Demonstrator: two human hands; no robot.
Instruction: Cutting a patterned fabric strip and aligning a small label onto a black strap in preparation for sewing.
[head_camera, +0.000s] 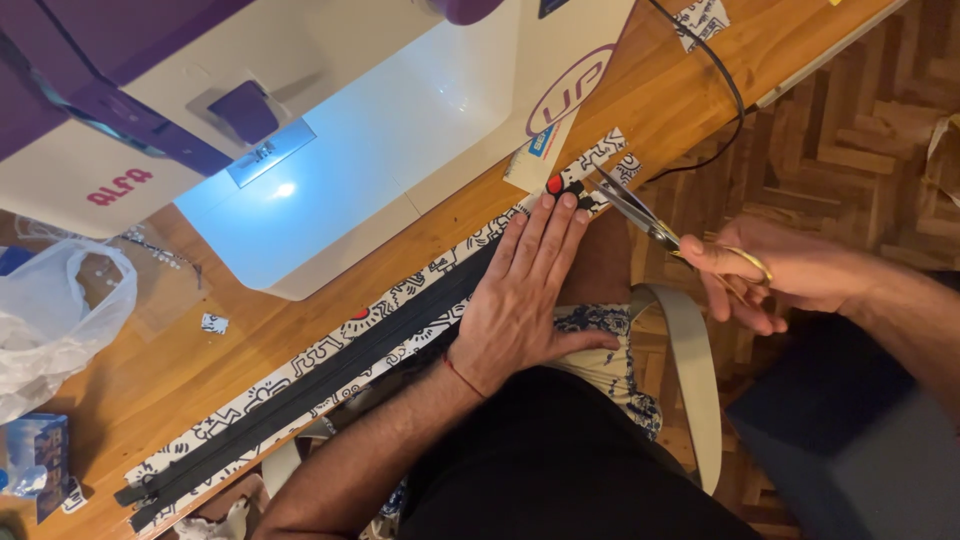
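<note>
A: Nearest the camera: left hand (520, 300), laid flat, fingers (545, 235) spread and straight, gripping nothing, pressing down on the fabric strip (330, 350).

B: And the strip itself?

A: Long, narrow, white with black line figures, lying diagonally along the front edge of the wooden surface (180, 360), a dark zipper (300, 385) running down its middle. Probably light, limp, prone to sliding on smooth wood; hence the flat palm. Best held close beside the cut, on the stiffer zipper tape.

B: To the right?

A: Right hand (780, 275), fingers curled closed through the gold handles of the scissors (650, 225); blades slightly parted at the strip's far end, just beyond the left fingertips.

B: Farther back?

A: White and purple sewing machine (330, 150), lamp lit. Clear plastic bag (60, 310) at far left.
</note>
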